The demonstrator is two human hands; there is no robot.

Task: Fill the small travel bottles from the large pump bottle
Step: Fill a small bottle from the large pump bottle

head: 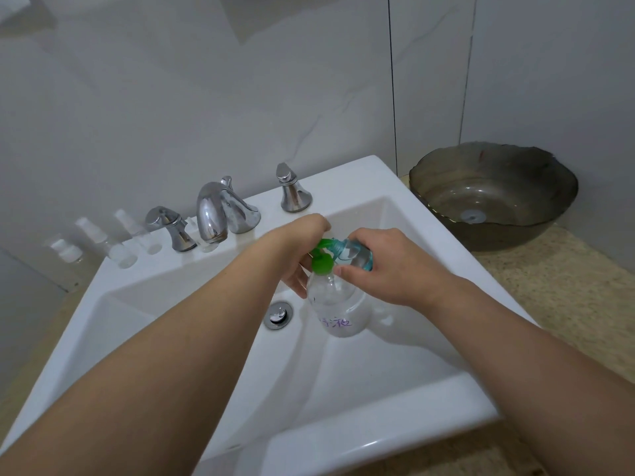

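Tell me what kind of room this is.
Most likely a bathroom: a white basin with a chrome faucet, tiled walls, and a glass vessel bowl on the speckled counter.

I read this as bathroom, likely home. White ceramic sink with drain dead ahead. Chrome faucet between two chrome handles. Grey marbled wall tiles behind. Dark glass basin on speckled stone tabletop, right of sink. Small clear bottles lined along sink's back ledge.

Two bare forearms enter from seven and five o'clock; no sleeves, left hand and right hand apparently ringless, ungloved.
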